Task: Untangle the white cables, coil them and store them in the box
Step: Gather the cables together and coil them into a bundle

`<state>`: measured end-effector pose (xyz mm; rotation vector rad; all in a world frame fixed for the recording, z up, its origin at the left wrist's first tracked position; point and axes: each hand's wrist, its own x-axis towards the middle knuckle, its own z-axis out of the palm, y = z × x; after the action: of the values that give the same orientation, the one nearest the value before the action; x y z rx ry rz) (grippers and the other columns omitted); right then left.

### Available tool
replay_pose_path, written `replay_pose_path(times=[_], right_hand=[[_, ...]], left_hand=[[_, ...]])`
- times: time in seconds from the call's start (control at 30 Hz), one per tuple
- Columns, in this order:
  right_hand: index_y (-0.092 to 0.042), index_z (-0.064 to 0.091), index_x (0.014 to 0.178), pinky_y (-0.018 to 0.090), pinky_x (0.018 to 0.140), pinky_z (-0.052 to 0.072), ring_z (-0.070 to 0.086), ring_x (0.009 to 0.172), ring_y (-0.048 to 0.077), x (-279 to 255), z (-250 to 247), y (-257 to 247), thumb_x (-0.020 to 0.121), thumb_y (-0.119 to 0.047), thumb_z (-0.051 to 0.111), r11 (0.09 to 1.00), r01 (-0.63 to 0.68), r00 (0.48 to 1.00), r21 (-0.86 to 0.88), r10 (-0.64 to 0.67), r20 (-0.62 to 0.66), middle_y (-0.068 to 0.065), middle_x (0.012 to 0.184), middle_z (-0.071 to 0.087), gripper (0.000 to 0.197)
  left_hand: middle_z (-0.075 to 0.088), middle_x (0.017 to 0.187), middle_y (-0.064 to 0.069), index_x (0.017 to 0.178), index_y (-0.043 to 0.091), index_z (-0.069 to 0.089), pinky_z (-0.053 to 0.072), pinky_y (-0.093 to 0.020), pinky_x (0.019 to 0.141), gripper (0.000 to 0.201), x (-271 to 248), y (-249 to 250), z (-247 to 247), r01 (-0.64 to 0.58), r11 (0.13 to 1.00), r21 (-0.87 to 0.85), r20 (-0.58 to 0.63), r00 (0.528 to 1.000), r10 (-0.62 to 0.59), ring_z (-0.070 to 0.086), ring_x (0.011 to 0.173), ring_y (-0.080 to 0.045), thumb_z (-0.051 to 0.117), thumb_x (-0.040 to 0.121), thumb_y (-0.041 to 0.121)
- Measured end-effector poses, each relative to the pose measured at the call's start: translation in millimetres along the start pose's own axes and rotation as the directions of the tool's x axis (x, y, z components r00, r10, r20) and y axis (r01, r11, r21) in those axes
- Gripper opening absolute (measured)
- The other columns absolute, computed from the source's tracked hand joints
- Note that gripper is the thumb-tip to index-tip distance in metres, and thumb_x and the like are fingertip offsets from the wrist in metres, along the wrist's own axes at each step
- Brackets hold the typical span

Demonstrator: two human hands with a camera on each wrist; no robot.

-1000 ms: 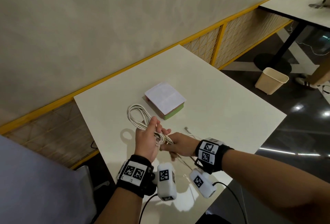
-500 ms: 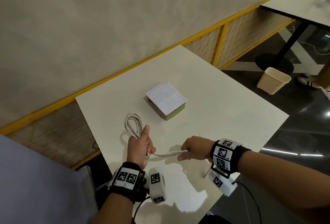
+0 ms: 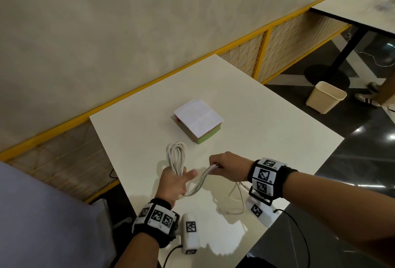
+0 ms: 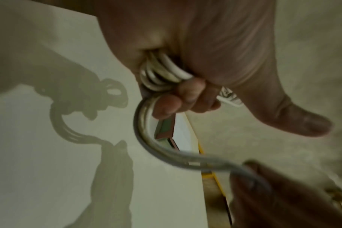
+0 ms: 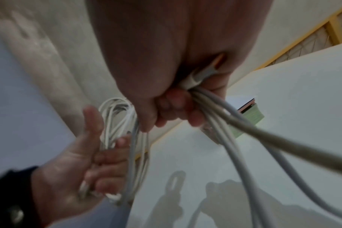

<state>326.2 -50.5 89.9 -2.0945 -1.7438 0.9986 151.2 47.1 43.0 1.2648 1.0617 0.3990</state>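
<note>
My left hand (image 3: 175, 182) grips a bundle of white cable loops (image 3: 176, 156) that stand up out of the fist; in the left wrist view the fingers (image 4: 184, 95) curl round the coil (image 4: 162, 72), thumb stretched out. A slack run of the cables (image 3: 201, 180) sags from it across to my right hand (image 3: 222, 164), which pinches several strands (image 5: 205, 101) in its curled fingers. Loose cable ends (image 3: 237, 195) hang below the right wrist onto the table. The box (image 3: 197, 121), green-sided with a white paper on top, lies behind the hands.
The white table (image 3: 267, 128) ends close on my side and at the right. A yellow-framed mesh rail (image 3: 263, 53) and a wall run behind. A beige bin (image 3: 324, 99) stands on the dark floor beside another table (image 3: 359, 11).
The right hand has risen and moved toward the left hand, so the taut cable between them now sags in a curve. The left hand has turned, loops still in its grip.
</note>
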Motion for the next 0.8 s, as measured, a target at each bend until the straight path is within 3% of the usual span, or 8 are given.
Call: replay_pose_path(times=[0.13,0.27,0.37,0.43,0.5,0.57,0.67,0.8], right_hand=[[-0.010,0.053,0.078,0.032,0.067,0.038,0.048,0.071,0.021,6,-4,-18,0.089,-0.022,0.059,0.995,0.059,0.998,0.085,-0.058,-0.019,0.002,0.076,0.053,0.017],[-0.006,0.060,0.081,0.038,0.071,0.047,0.056,0.073,0.023,8,-5,-26,0.083,-0.016,0.064,0.986,0.063,0.996,0.153,-0.052,-0.076,0.006,0.078,0.062,0.011],[-0.007,0.064,0.081,0.035,0.071,0.051,0.061,0.075,0.019,6,-7,-33,0.076,-0.011,0.069,0.984,0.057,0.995,0.166,-0.043,-0.086,0.006,0.081,0.068,0.008],[-0.012,0.061,0.091,0.025,0.065,0.049,0.057,0.069,0.012,5,-10,-38,0.075,-0.009,0.069,0.987,0.041,0.999,0.153,-0.037,-0.026,0.003,0.083,0.066,0.018],[-0.017,0.048,0.093,0.019,0.053,0.040,0.049,0.059,0.011,4,-9,-40,0.074,-0.005,0.064,0.992,0.041,0.999,0.118,-0.042,0.009,0.002,0.077,0.060,0.027],[-0.018,0.038,0.092,0.030,0.053,0.039,0.046,0.059,0.021,4,-4,-40,0.074,-0.001,0.057,0.997,0.065,0.995,0.053,-0.061,-0.077,0.008,0.074,0.058,0.031],[-0.019,0.038,0.111,0.038,0.058,0.043,0.052,0.069,0.029,5,2,-36,0.075,-0.002,0.050,0.999,0.045,0.965,0.017,-0.039,-0.258,0.008,0.097,0.056,0.041],[-0.014,0.036,0.129,0.040,0.066,0.045,0.054,0.083,0.030,9,1,-29,0.077,-0.002,0.053,0.999,-0.035,0.953,0.017,0.039,-0.300,0.007,0.124,0.040,0.056]], left_hand=[[0.048,0.049,0.007,0.086,0.011,0.061,0.032,-0.022,0.042,0.034,-5,1,12,-0.036,0.986,0.162,0.108,0.994,0.018,0.039,0.039,-0.012,0.086,0.063,0.012],[0.070,0.079,0.015,0.096,0.020,0.068,0.048,-0.017,0.066,0.045,-9,0,21,-0.152,0.942,0.299,0.244,0.967,0.079,0.066,0.076,-0.003,0.090,0.057,0.024],[0.059,0.051,0.013,0.067,0.017,0.063,0.043,-0.023,0.055,0.019,-14,-2,25,-0.079,0.929,0.362,0.180,0.984,0.013,0.056,0.051,-0.007,0.081,0.069,0.023],[0.044,0.036,0.010,0.053,0.016,0.053,0.035,-0.023,0.049,0.028,-19,-5,27,0.002,0.931,0.365,0.155,0.986,-0.063,0.041,0.040,-0.012,0.070,0.076,0.014],[0.039,0.035,0.009,0.053,0.011,0.053,0.030,-0.021,0.043,0.025,-24,-5,29,0.042,0.925,0.378,0.165,0.980,-0.113,0.034,0.035,-0.012,0.062,0.077,0.009],[0.040,0.035,0.007,0.053,0.010,0.054,0.029,-0.020,0.042,0.026,-26,-3,30,0.047,0.929,0.367,0.185,0.975,-0.123,0.034,0.033,-0.012,0.060,0.078,0.009],[0.046,0.037,0.005,0.051,0.011,0.057,0.035,-0.022,0.044,0.028,-24,-2,31,0.045,0.940,0.338,0.189,0.975,-0.114,0.042,0.035,-0.015,0.062,0.079,0.013],[0.059,0.054,-0.007,0.056,0.015,0.061,0.043,-0.027,0.053,0.024,-24,-1,30,0.018,0.949,0.316,0.222,0.971,-0.092,0.051,0.040,-0.020,0.067,0.074,0.029]])
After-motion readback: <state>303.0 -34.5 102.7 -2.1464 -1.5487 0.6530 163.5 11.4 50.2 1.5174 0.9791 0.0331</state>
